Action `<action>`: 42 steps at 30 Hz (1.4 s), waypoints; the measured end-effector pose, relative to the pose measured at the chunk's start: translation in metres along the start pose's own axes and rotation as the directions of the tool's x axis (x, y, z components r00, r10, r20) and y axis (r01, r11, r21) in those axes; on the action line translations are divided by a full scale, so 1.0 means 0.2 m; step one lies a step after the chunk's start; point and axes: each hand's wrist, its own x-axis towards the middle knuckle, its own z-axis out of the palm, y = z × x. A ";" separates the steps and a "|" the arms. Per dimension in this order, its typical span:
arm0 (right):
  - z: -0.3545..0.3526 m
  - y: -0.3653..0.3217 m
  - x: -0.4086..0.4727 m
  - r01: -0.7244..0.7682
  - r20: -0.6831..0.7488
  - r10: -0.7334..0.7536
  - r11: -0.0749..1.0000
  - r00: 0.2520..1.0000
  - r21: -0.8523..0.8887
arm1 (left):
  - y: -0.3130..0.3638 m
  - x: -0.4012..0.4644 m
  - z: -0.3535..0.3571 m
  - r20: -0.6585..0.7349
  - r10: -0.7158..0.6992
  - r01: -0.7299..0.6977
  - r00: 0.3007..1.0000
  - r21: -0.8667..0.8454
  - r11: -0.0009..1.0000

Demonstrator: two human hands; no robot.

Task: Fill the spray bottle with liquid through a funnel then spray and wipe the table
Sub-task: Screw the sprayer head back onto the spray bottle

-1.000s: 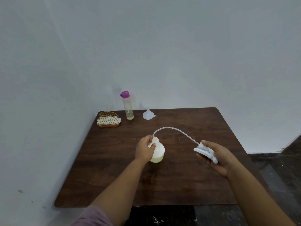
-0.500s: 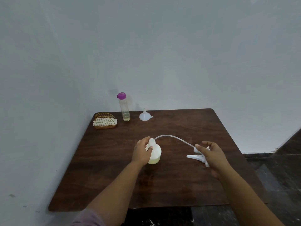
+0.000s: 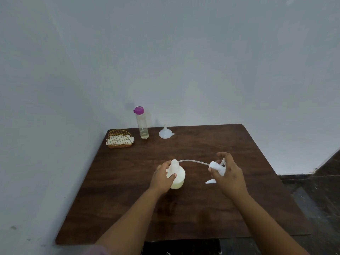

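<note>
You hold a spray bottle (image 3: 177,176) and its detached trigger head (image 3: 216,168) above the table (image 3: 211,208).

Your left hand (image 3: 161,178) wraps the upright bottle; your right hand (image 3: 229,174) grips the head, its tube (image 3: 193,161) reaching the neck.

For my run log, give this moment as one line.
left hand: grips spray bottle | right hand: holds spray head, tube in neck | funnel: unused

sprayer head (image 3: 217,167) — partly hidden by right hand (image 3: 228,175) | both elbows — cut off
</note>
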 end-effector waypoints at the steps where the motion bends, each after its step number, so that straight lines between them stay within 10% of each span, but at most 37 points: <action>1: 0.02 0.00 0.02 0.035 0.008 -0.035 0.999 0.999 -0.023 | 0.00 0.00 -0.01 0.004 0.011 -0.011 1.000 0.002 1.000; 18: 0.37 -0.24 0.39 0.274 0.244 -0.224 0.941 0.944 -0.198 | -0.09 0.24 -0.11 0.211 0.342 -0.361 0.916 0.060 0.931; 42: 0.61 -0.26 0.43 0.291 0.563 -0.060 0.898 0.824 -0.331 | -0.16 0.23 -0.01 0.142 0.283 -0.246 0.948 -0.233 0.941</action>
